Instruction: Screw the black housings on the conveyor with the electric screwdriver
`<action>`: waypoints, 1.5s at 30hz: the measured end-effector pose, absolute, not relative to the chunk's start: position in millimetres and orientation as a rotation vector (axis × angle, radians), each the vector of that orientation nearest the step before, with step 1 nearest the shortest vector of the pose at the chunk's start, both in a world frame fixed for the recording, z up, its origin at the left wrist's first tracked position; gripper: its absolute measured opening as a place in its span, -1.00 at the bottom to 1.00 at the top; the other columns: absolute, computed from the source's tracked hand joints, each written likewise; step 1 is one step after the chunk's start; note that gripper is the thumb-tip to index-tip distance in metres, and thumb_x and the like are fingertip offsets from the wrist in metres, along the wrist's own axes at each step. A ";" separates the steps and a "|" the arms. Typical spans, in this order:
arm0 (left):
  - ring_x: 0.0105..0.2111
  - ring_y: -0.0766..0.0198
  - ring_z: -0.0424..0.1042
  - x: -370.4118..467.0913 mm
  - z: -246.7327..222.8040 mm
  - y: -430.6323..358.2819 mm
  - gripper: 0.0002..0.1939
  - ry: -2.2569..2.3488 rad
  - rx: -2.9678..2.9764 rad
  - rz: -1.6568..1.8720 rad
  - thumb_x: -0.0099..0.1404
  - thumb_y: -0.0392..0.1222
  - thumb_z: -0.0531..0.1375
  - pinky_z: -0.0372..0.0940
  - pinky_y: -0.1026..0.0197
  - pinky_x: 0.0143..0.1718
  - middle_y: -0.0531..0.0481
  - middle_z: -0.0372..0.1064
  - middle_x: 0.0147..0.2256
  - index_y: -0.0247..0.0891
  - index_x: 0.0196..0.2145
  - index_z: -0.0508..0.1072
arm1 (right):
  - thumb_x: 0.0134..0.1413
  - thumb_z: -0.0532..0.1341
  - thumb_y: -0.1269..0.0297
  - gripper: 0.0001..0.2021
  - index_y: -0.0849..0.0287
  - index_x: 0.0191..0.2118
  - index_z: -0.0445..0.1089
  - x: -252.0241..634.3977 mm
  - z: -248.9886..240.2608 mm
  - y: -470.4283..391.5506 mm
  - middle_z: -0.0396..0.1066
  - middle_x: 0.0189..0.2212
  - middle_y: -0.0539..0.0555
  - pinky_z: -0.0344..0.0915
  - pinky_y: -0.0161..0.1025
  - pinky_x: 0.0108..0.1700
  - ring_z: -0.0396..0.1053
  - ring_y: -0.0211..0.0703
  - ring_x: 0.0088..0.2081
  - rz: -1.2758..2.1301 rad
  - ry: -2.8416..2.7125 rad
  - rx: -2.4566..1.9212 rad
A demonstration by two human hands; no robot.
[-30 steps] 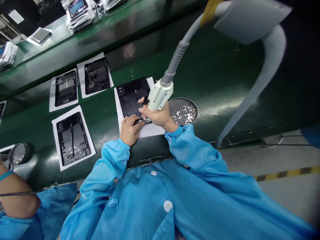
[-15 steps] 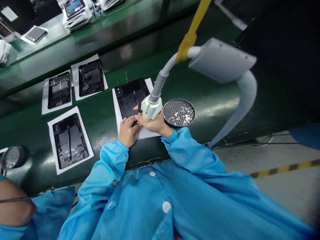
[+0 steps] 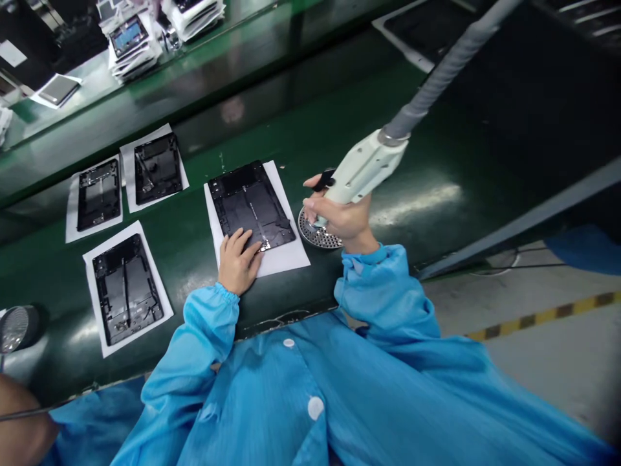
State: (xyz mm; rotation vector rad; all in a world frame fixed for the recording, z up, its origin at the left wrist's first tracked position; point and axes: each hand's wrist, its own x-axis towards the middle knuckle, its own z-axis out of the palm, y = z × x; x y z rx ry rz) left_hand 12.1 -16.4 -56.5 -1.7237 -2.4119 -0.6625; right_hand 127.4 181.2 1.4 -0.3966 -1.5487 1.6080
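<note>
Left hand (image 3: 237, 264) just back from bench (image 3: 291, 294) front edge, fingers slightly spread, laid flat on near edge of black tablet shell (image 3: 247, 210). Shell lies on white sheet (image 3: 284, 264); if that's loose, a sideways push could skid it and shift the small metal part (image 3: 264, 246) by the fingertips. Right hand (image 3: 348, 221) clamped round pale power driver (image 3: 366, 169), over perforated dish (image 3: 310, 237), right of sheet; bit not visible. Dipping low, or a tug from the hose (image 3: 451, 71), could tip the dish. Vs half a second ago: driver was over shell's near corner, now clear of it; left hand still on shell. Toward bench's left end, three other shells (image 3: 127, 291), same layout.
</note>
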 end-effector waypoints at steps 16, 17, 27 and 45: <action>0.24 -0.06 0.15 8.4 -52.8 -16.4 -0.70 -2.467 -1.755 -0.545 0.35 -0.05 0.11 -0.06 -0.29 0.23 -0.18 0.27 0.17 -0.17 -0.05 0.50 | -0.20 0.40 0.19 -0.73 0.13 -0.35 0.38 132.6 -2.2 182.4 0.27 -0.73 -0.14 0.26 -0.28 -0.61 0.24 -0.31 -0.71 1.650 -1.608 -0.483; 0.24 -0.06 0.15 8.4 -52.6 -16.4 -0.70 -2.472 -1.754 -0.547 0.35 -0.05 0.11 -0.06 -0.29 0.23 -0.18 0.27 0.17 -0.17 -0.05 0.50 | -0.20 0.40 0.19 -0.73 0.13 -0.35 0.37 132.4 -2.4 182.4 0.27 -0.73 -0.14 0.26 -0.28 -0.61 0.24 -0.31 -0.71 1.647 -1.620 -0.485; 0.24 -0.04 0.14 7.6 -51.7 -16.7 -0.69 -2.493 -1.755 -0.524 0.35 -0.04 0.11 -0.08 -0.26 0.25 -0.16 0.26 0.18 -0.16 -0.04 0.49 | -0.21 0.38 0.30 -0.77 0.17 -0.37 0.37 133.7 -2.4 181.6 0.29 -0.72 -0.10 0.28 -0.29 -0.59 0.26 -0.29 -0.69 1.646 -1.637 -0.509; 0.32 -0.13 -0.08 16.5 -46.9 -10.2 -0.27 -2.642 -1.725 -0.373 0.25 0.26 0.11 -0.14 -0.28 0.27 -0.23 0.03 0.29 -0.24 0.23 0.21 | -0.13 0.35 0.18 -0.74 0.15 -0.30 0.37 84.8 18.8 126.3 0.32 -0.63 -0.06 0.39 -0.24 -0.48 0.35 -0.24 -0.55 1.820 -1.687 -0.312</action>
